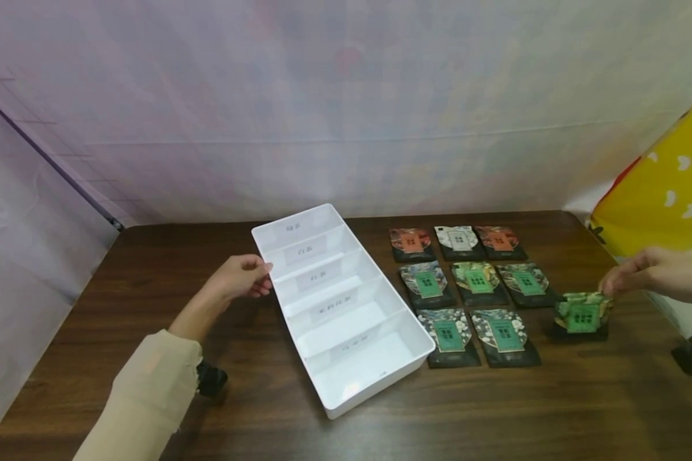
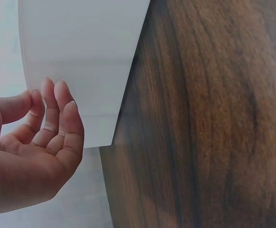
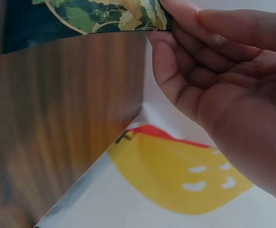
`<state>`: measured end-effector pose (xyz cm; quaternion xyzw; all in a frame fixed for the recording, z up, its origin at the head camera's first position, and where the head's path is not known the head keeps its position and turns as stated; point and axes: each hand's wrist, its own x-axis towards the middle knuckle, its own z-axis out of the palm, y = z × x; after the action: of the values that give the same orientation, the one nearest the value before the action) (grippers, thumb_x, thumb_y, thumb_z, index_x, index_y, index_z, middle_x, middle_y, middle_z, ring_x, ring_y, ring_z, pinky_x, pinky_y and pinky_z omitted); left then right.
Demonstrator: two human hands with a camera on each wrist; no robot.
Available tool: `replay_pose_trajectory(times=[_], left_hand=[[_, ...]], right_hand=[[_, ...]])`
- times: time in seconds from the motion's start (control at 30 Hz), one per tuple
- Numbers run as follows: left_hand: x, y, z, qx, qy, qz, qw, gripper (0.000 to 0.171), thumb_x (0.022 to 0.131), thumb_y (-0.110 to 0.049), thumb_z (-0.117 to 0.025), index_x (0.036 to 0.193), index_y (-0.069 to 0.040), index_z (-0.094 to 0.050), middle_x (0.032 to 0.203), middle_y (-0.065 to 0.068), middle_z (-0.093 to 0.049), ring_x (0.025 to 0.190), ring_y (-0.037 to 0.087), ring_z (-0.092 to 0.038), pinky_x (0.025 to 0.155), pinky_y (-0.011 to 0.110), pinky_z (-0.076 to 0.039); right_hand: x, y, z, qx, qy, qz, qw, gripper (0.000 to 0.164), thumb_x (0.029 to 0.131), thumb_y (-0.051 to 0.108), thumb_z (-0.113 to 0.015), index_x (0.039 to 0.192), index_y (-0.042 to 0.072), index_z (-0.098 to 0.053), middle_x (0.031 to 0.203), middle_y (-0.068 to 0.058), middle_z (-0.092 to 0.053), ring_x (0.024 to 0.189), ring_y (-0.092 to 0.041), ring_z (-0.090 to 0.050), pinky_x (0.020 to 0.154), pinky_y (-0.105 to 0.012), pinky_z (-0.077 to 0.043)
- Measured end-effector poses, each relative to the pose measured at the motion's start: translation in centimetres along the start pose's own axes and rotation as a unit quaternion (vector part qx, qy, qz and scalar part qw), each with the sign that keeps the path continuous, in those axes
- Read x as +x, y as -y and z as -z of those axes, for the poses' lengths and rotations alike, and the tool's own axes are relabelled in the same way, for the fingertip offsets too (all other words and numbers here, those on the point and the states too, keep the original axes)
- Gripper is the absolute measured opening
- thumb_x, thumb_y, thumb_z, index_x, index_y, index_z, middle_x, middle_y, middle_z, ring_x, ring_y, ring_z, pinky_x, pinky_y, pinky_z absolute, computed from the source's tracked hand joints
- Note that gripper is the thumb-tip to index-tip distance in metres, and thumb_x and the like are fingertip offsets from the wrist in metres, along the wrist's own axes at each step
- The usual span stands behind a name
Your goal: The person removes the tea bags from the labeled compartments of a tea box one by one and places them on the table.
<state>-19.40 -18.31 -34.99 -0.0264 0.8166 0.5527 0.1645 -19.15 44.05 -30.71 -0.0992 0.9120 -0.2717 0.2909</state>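
A white divided box (image 1: 354,320) with printed labels on its partitions lies at an angle on the table. On its left rim my left hand (image 1: 245,276) pinches the edge between thumb and index finger, the other fingers loosely bent outside the wall. The left wrist view has this hand (image 2: 47,137) against the box's side (image 2: 95,71). At the right, my right hand (image 1: 657,275) pinches the upper corner of a green-labelled pouch (image 1: 582,315), tilted close over the table. In the right wrist view, fingertips grip the end of this leaf-patterned pouch (image 3: 104,16).
Several small pouches lie in rows right of the box: red-labelled ones (image 1: 411,244) and a white one (image 1: 458,241) at the back, green-labelled ones (image 1: 480,282) nearer. A pale curtain (image 1: 346,128) hangs behind the wooden table (image 1: 438,422). Yellow patterned cloth (image 1: 657,186) hangs at the right.
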Motion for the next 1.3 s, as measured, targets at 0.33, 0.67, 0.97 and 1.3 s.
replay_pose_trajectory(times=[0.33, 0.67, 0.97, 1.3], left_hand=[[0.0, 0.1, -0.1, -0.008, 0.001, -0.006, 0.9999, 0.017, 0.096, -0.011, -0.047, 0.084, 0.001, -0.050, 0.066, 0.002, -0.058, 0.061, 0.010, -0.058, 0.064, 0.030, -0.050], [0.0, 0.0, -0.3, -0.011, 0.003, -0.002, 0.9999, 0.017, 0.096, -0.012, -0.047, 0.084, 0.000, -0.050, 0.067, 0.003, -0.058, 0.062, 0.010, -0.059, 0.065, 0.029, -0.050], [-0.2, -0.3, -0.3, -0.014, 0.003, -0.005, 0.9999, 0.017, 0.096, -0.012, -0.047, 0.084, 0.001, -0.050, 0.066, 0.003, -0.057, 0.061, 0.010, -0.058, 0.063, 0.028, -0.050], [-0.3, -0.4, -0.3, -0.018, -0.001, -0.004, 0.9998, 0.018, 0.096, -0.012, -0.047, 0.084, 0.002, -0.049, 0.067, 0.004, -0.058, 0.062, 0.010, -0.059, 0.063, 0.028, -0.050]], right_hand=[[1.4, -1.0, -2.7, -0.018, -0.058, 0.015, 0.998, 0.022, 0.094, 0.008, -0.047, 0.095, -0.006, -0.066, 0.101, -0.021, -0.063, 0.083, -0.009, -0.061, 0.076, -0.037, -0.049], [2.7, -1.9, -4.3, 0.014, -0.041, 0.076, 0.996, 0.028, 0.091, -0.006, -0.037, 0.097, -0.011, -0.063, 0.100, -0.023, -0.063, 0.084, -0.001, -0.059, 0.070, -0.025, -0.050], [2.8, -2.2, -4.7, 0.027, -0.045, 0.092, 0.994, 0.022, 0.093, 0.002, -0.045, 0.097, -0.009, -0.064, 0.098, 0.003, -0.066, 0.085, -0.001, -0.059, 0.070, -0.023, -0.050], [2.6, -1.9, -5.0, 0.026, -0.043, 0.083, 0.995, 0.022, 0.093, 0.000, -0.044, 0.099, -0.009, -0.062, 0.103, -0.005, -0.065, 0.086, 0.000, -0.059, 0.071, -0.022, -0.049]])
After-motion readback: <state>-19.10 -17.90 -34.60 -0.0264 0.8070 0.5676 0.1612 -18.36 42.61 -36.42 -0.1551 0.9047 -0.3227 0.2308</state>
